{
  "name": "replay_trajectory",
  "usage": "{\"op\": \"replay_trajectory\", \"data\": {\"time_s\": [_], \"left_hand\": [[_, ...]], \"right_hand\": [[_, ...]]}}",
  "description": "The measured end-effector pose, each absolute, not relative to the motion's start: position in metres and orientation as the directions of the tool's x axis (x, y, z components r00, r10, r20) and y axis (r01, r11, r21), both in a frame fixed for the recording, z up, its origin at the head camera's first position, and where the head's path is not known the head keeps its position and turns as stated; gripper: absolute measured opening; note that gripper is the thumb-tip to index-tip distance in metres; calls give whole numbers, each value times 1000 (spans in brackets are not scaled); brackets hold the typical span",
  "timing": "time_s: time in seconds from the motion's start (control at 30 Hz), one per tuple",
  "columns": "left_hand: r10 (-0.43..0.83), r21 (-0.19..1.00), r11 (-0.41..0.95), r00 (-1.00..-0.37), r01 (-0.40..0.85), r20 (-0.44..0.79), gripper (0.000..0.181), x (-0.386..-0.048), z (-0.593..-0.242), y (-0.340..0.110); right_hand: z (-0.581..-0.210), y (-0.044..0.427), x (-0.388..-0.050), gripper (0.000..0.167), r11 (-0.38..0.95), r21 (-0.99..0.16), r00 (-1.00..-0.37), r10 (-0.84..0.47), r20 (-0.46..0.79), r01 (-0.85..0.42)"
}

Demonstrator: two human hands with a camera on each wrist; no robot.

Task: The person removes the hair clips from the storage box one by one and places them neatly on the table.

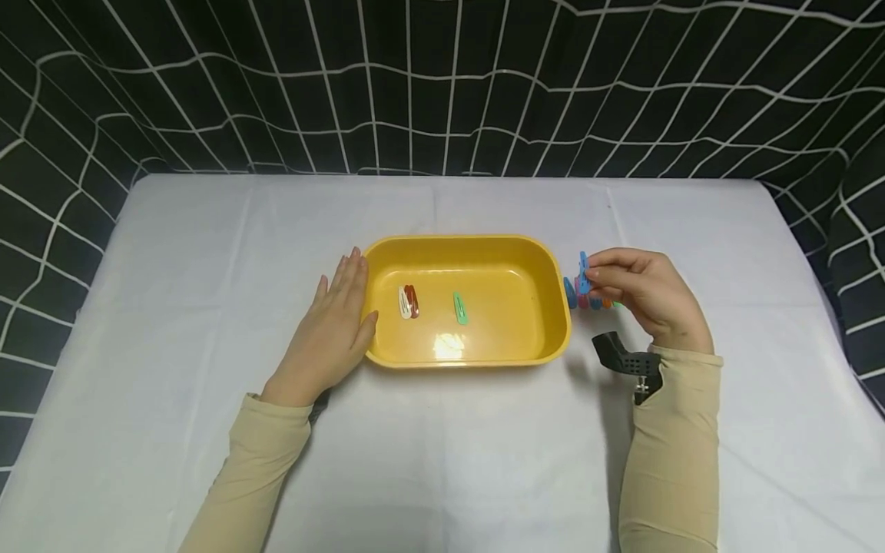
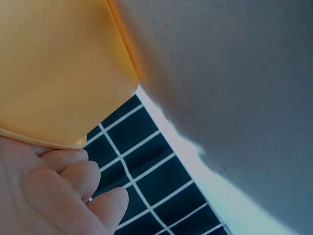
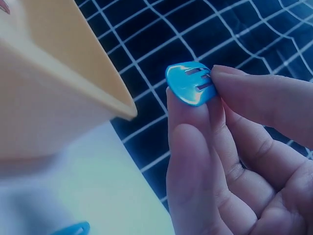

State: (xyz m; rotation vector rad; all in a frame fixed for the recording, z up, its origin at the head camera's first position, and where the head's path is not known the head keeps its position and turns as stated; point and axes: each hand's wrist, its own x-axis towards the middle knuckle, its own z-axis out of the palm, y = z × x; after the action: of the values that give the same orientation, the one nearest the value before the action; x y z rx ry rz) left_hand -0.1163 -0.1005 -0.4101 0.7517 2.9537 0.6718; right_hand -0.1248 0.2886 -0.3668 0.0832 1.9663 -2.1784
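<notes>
A yellow tray (image 1: 470, 361) stands mid-table with a white hair clip (image 1: 404, 302), a red-brown hair clip (image 1: 412, 301) and a green hair clip (image 1: 460, 308) on its floor. My left hand (image 1: 330, 330) rests against the tray's left rim, fingers straight. Just beyond the right rim, my right hand (image 1: 650, 288) pinches a blue snap hair clip (image 3: 190, 83) between thumb and fingers, held above the table. Beneath that hand lies a row of several colourful clips, partly hidden; a dark blue clip (image 1: 570, 293) and a pink clip (image 1: 582, 301) show there.
A white cloth (image 1: 442, 453) covers the table. Black fabric with a white grid (image 1: 442, 92) stands behind and at both sides. A black wrist mount (image 1: 625, 359) juts from the right sleeve, close to the tray's lower right corner.
</notes>
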Motion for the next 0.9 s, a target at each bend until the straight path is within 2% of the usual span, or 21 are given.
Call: {"op": "replay_trajectory", "data": {"time_s": [0.9], "left_hand": [[450,411,795,-888,445,91,65,-116,-411,-100]], "right_hand": [[-375,326,-116,17,-194,-965,-984,10,-180,175]]}}
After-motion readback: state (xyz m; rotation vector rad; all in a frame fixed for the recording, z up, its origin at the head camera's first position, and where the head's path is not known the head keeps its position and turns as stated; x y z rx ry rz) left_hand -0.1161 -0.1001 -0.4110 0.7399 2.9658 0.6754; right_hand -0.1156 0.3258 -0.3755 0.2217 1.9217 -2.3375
